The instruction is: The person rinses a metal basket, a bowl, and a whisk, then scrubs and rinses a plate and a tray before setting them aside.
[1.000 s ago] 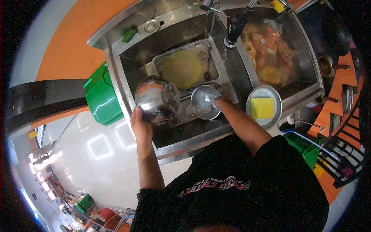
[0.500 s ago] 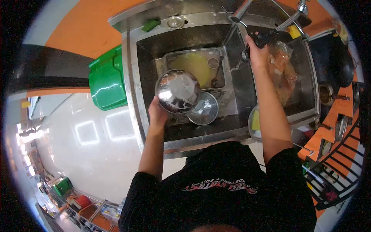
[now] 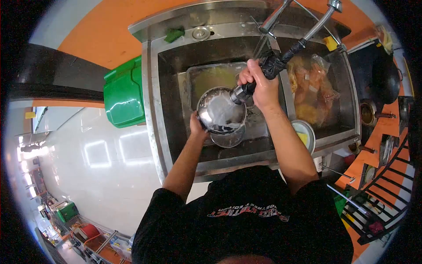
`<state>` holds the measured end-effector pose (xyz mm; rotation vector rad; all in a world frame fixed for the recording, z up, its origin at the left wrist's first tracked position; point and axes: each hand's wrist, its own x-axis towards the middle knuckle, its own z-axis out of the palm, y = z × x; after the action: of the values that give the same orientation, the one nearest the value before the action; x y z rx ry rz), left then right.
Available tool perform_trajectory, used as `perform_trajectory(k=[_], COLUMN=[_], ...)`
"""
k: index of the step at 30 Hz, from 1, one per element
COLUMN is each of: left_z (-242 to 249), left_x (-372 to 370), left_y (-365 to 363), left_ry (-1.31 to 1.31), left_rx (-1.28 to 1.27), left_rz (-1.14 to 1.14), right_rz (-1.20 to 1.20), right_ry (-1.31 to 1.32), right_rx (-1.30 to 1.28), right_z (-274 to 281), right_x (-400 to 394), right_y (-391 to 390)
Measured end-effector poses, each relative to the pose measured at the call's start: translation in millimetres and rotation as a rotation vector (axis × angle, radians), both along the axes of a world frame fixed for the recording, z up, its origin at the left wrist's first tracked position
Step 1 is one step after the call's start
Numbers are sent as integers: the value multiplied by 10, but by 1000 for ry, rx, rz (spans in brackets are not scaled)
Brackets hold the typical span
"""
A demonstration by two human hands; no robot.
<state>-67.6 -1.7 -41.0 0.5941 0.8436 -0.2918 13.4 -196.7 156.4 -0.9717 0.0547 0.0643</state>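
Observation:
My left hand (image 3: 198,125) grips the rim of a shiny metal bowl (image 3: 215,115) over the left sink basin. Whitish suds streak the bowl's surface. Wrapped round the black handle of a spray faucet (image 3: 273,65), my right hand (image 3: 263,88) points its metal nozzle at the bowl from close by. Beneath the bowl, a second round bowl (image 3: 227,141) shows in part on the basin floor. Behind both lies a rectangular tray (image 3: 190,90) with yellowish liquid, partly covered by the bowl and my right hand.
Bagged orange-brown food (image 3: 314,86) lies in the right basin. A round dish (image 3: 308,132) with something yellow sits at that basin's front edge. On the back ledge are a green scrub pad (image 3: 174,35) and a drain strainer (image 3: 201,33). A green bin (image 3: 124,99) stands left of the sink.
My right hand has brought the spray faucet left from over the right basin to the metal bowl. My left hand has shifted the bowl slightly right and toward me.

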Motion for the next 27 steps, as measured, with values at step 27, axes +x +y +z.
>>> perform_trajectory(k=[27], left_z=[-48], left_x=[142], left_y=[-400], left_ry=[-343], left_rx=[-452], left_rz=[194], right_rz=[-217], right_ry=[-158], right_rx=[192], right_z=[225], right_x=[-7], right_y=[15])
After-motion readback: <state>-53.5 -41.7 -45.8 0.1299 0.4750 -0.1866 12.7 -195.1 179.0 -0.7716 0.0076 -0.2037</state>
